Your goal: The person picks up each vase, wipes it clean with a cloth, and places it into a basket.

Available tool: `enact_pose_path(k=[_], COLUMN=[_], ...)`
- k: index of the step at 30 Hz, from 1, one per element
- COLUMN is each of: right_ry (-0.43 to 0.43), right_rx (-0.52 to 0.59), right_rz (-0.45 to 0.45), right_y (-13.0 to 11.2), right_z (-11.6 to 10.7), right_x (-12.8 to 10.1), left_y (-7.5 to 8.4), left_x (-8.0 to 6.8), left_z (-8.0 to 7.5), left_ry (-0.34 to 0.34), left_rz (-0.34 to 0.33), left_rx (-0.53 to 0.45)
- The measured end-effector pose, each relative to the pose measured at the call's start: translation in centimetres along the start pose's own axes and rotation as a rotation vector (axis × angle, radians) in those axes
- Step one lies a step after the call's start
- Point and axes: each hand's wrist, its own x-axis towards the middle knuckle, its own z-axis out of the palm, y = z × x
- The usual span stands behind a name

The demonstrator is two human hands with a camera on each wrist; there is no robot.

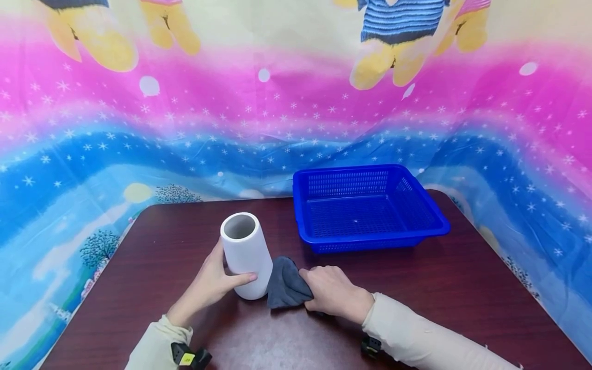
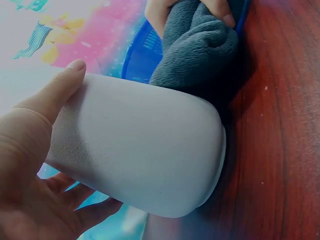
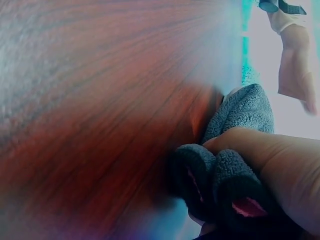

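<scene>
A white vase with a round open mouth stands near the middle of the table, leaning slightly in the head view. My left hand holds it from the left side, thumb across the front and fingers behind. A bunched dark grey cloth is gripped in my right hand. The free end of the cloth meets the vase's lower right side. In the left wrist view the vase's smooth wall fills the middle, close to the tabletop. Folded cloth ends stick out of my right hand in the right wrist view.
A blue perforated plastic basket stands at the back right of the dark reddish wooden table. Behind the table hangs a colourful printed backdrop. Black devices are strapped to both wrists.
</scene>
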Motion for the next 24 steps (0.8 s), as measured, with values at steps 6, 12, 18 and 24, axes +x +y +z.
enact_pose_path(k=[6, 12, 18, 24], right_ry=[-0.001, 0.0, -0.004, -0.006], right_rx=[-0.004, -0.001, 0.015, 0.022], right_rz=[0.001, 0.005, 0.012, 0.017], right_y=[0.1, 0.2, 0.1, 0.1], right_z=[0.1, 0.1, 0.0, 0.0], right_x=[0.0, 0.0, -0.1, -0.1], left_y=[-0.3, -1.0, -1.4, -1.6], left_x=[0.0, 0.1, 0.2, 0.2], left_z=[-0.7, -1.1, -1.3, -1.6], left_ry=[-0.055, -0.094, -0.125, -0.156], left_rz=[0.008, 0.042, 0.058, 0.081], left_rx=[-0.023, -0.059, -0.11, -0.07])
